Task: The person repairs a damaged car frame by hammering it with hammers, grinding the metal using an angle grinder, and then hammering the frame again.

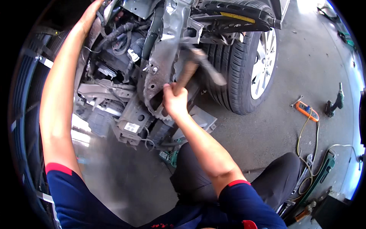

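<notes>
My right hand [176, 101] is closed round the wooden handle of a hammer [187, 74]. The hammer's dark head is smeared by motion, beside a bare metal frame rail [164, 61] of a car's opened front end. The rail has ragged, bent edges and several holes. My left arm reaches up along the left side, and my left hand [91, 15] rests by the car's edge near the top; its fingers are mostly hidden. Between the two arms lie wiring hoses [116, 34] and exposed engine-bay parts.
A car wheel [238, 72] with a silver rim stands right of the rail. On the grey floor at right lie an orange meter [307, 111] with a cable, a wrench [305, 173], a green tool case [322, 173] and a dark stand-like tool [336, 103]. My bent knees are below.
</notes>
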Tool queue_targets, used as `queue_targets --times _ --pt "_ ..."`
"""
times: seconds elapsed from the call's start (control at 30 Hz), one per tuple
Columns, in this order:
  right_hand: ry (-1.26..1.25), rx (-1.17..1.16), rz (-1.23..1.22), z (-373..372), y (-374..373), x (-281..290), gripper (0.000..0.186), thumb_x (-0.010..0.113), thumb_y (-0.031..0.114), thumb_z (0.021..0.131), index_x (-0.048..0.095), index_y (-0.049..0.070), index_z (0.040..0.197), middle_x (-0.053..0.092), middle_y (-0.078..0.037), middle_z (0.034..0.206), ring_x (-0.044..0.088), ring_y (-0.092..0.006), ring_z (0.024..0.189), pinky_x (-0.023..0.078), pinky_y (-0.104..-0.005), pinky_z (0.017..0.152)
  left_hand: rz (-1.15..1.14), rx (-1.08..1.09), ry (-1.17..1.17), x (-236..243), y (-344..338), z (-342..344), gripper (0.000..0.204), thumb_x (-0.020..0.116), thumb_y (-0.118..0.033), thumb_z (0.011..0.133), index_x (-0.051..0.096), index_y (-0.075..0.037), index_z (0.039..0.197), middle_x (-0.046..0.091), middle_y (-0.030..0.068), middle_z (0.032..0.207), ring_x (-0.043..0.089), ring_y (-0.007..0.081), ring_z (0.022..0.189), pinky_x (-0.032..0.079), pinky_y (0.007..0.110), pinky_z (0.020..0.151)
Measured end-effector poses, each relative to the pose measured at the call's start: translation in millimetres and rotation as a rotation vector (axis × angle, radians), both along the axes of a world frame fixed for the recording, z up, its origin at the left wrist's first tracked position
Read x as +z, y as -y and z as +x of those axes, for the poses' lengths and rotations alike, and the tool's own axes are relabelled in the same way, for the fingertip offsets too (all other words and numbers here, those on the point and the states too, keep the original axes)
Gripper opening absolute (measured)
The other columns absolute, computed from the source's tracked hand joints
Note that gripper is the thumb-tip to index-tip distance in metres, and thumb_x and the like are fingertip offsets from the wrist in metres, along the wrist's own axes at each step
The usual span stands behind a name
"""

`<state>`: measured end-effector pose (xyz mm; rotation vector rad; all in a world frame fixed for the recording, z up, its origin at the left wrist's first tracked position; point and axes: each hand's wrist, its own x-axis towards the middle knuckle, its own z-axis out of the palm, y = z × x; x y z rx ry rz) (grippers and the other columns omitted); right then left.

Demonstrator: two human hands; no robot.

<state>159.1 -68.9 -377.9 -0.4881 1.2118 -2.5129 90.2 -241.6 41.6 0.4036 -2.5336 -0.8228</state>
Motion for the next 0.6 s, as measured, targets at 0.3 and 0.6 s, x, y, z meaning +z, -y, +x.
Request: queue_targets --times 0.3,0.6 --pt "-0.037 -0.436 -1.021 2.0 -117.5 35.6 0.033 0.055 0.021 0.101 0.052 0.007 0.071 0.057 -0.005 0.056 0.056 -0.0157 0.052 0.051 -0.0345 0.052 0.001 -0.36 0.127 -26.3 -62.7 51.4 0.056 0.044 -0.05 0.103 0.066 -0.001 0.12 0.075 0.0173 0.098 0.071 0.0227 0.079 0.056 0.031 0.075" --pt "0.124 -0.057 -0.043 12.6 -114.7 51.9 0.029 0.058 0.024 0.098 0.057 0.005 0.076 0.054 -0.003 0.055 0.056 -0.0136 0.046 0.046 -0.0289 0.044 -0.11 0.128 -0.012 2.5 14.6 27.1 0.048 0.044 -0.044 0.104 0.067 -0.003 0.115 0.072 0.011 0.103 0.069 0.019 0.092 0.053 0.032 0.086"
